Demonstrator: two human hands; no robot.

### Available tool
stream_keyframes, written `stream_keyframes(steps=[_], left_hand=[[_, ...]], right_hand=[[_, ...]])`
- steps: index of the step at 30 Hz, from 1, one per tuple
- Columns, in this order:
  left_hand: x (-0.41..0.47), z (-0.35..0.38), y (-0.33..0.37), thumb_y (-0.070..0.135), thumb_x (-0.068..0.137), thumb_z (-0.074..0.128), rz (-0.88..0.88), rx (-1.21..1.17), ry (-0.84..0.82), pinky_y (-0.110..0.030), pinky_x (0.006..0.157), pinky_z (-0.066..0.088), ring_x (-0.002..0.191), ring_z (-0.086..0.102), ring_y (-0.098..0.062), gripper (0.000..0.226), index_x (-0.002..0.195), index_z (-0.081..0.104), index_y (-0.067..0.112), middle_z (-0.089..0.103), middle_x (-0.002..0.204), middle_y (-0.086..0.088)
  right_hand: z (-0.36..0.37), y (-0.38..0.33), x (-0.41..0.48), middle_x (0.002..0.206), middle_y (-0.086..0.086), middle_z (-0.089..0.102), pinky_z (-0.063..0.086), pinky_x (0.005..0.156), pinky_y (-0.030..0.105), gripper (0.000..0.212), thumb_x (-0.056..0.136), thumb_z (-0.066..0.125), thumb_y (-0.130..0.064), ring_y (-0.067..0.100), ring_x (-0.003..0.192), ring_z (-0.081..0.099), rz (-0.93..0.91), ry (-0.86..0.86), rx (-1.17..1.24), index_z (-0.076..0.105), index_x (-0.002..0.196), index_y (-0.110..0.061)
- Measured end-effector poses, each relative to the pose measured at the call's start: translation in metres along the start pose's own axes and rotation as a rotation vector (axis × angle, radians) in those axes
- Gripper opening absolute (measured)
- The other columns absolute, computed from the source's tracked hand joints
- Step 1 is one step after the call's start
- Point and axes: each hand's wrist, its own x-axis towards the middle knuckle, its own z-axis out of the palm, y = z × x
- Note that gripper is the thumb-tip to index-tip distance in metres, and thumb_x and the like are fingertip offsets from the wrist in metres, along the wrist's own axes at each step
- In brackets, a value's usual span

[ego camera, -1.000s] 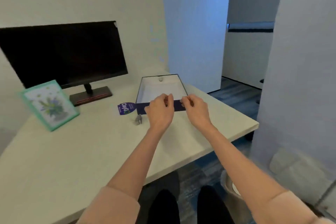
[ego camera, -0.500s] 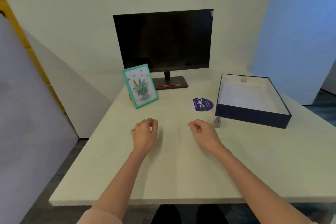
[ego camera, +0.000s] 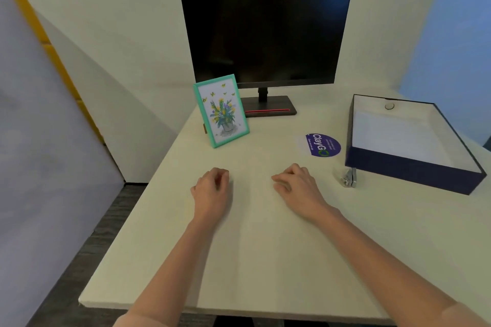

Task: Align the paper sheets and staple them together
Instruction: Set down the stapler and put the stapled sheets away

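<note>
White paper sheets lie inside an open dark blue box at the right of the table. A small metal stapler sits on the table just in front of the box's near left corner. My left hand rests on the table's middle with its fingers curled and nothing in it. My right hand rests beside it, fingers curled down, also holding nothing, a short way left of the stapler.
A black monitor stands at the back of the cream table. A teal-framed flower picture leans in front of it. A round purple sticker lies left of the box. The table's left edge drops to the floor.
A second ago both hands were at the box's front wall. They have drawn back to the table's middle and the view has swung left; since half a second ago they have barely moved.
</note>
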Motion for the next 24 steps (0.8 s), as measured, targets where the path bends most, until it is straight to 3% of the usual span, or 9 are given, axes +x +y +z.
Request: stream_keyframes(steps=[4,11,17,24], left_hand=[[-0.001,0.001,-0.001,0.03,0.09,0.05,-0.023,-0.065,0.016,-0.048,0.093,0.045,0.089,0.061,-0.02,0.016,0.087,0.064,0.025,0.067,0.085,0.008],[0.0,0.0,-0.001,0.028,0.09,0.052,-0.015,-0.08,0.014,-0.048,0.091,0.046,0.084,0.061,-0.02,0.013,0.082,0.062,0.028,0.067,0.08,0.003],[0.0,-0.001,-0.002,0.028,0.091,0.051,-0.007,-0.089,0.016,-0.048,0.09,0.046,0.085,0.061,-0.021,0.014,0.08,0.061,0.029,0.068,0.081,0.001],[0.003,0.0,-0.004,0.032,0.092,0.052,-0.011,-0.069,0.006,-0.047,0.091,0.046,0.086,0.06,-0.022,0.018,0.082,0.064,0.024,0.067,0.084,0.0]], right_hand=[[0.004,0.001,0.009,0.107,-0.004,0.054,0.037,0.095,0.03,0.023,0.094,0.055,-0.031,0.018,0.104,0.048,-0.001,0.087,0.067,0.071,0.11,-0.03],[0.008,0.0,0.024,0.1,-0.008,0.048,0.037,0.097,0.03,0.022,0.088,0.063,-0.026,0.017,0.102,0.049,-0.021,0.189,0.111,0.072,0.108,-0.029],[-0.016,0.01,0.049,0.117,-0.01,0.048,0.022,0.098,0.027,0.041,0.077,0.074,-0.042,0.012,0.119,0.04,-0.029,-0.187,0.145,0.064,0.116,-0.038],[-0.002,0.006,0.056,0.11,-0.01,0.051,0.023,0.107,0.036,0.02,0.069,0.08,-0.043,0.008,0.11,0.042,0.006,-0.046,0.208,0.069,0.086,-0.039]])
